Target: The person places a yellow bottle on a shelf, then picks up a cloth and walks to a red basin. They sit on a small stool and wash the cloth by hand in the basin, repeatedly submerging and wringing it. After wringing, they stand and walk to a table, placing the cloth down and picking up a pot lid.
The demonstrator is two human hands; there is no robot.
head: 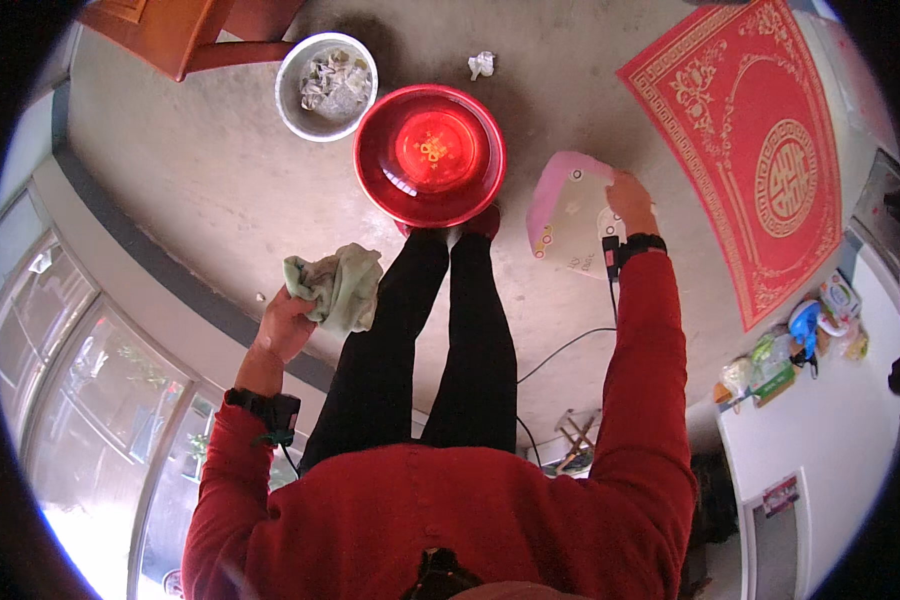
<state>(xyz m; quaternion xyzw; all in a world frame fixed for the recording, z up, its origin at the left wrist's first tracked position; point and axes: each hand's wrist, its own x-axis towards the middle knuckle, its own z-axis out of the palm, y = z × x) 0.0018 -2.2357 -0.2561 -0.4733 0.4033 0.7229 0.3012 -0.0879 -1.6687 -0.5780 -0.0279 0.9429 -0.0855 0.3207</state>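
Note:
My left hand (288, 324) grips a bunched pale green cloth (343, 289), held out left of my legs. On the right, my right hand (631, 201) is on the edge of a pink and white panel (574, 214) with small round prints and lettering; whether it is a box, a stool or a bag cannot be told. A red basin (429, 155) with a gold pattern at its bottom stands on the floor just beyond my feet and appears to hold water. Both wrists wear black bands with cables.
A metal basin (327, 87) of scraps stands beside the red basin, near a wooden furniture leg (236, 56). Crumpled paper (482, 65) lies on the floor. A red patterned mat (757, 161) is at right, above a white counter (810, 420) bearing packages. A cable trails near my right leg.

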